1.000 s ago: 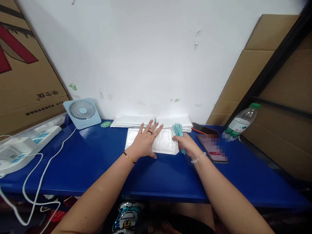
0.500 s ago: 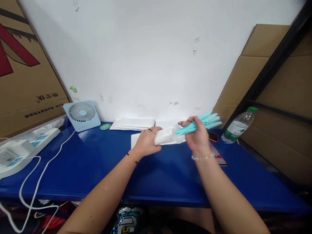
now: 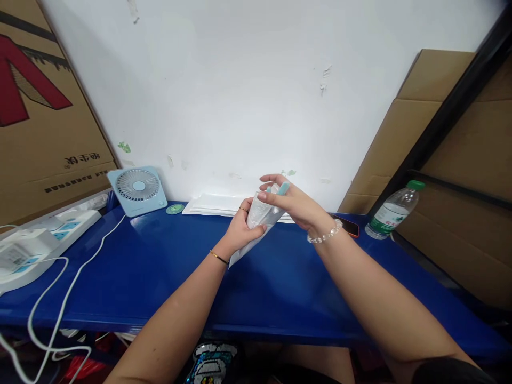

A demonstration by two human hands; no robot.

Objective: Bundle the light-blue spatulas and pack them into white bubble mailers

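My left hand (image 3: 239, 230) grips a white bubble mailer bag (image 3: 256, 224) and holds it lifted above the blue table (image 3: 160, 277), its lower corner pointing down toward me. My right hand (image 3: 294, 205) holds a bundle of teal plastic sticks (image 3: 280, 189) at the bag's upper opening; only their ends show above the bag. A stack of more white bags (image 3: 218, 204) lies flat against the wall behind my hands.
A small light-blue fan (image 3: 138, 189) and a green disc (image 3: 175, 209) stand at the back left. White power strips (image 3: 44, 234) with cables lie at the far left. A phone (image 3: 348, 226) and a water bottle (image 3: 390, 212) are at the right, cardboard on both sides.
The bag lay flat under my left hand; it is now lifted and opened. My right hand raised the teal sticks and pushed them down into the bag's mouth.
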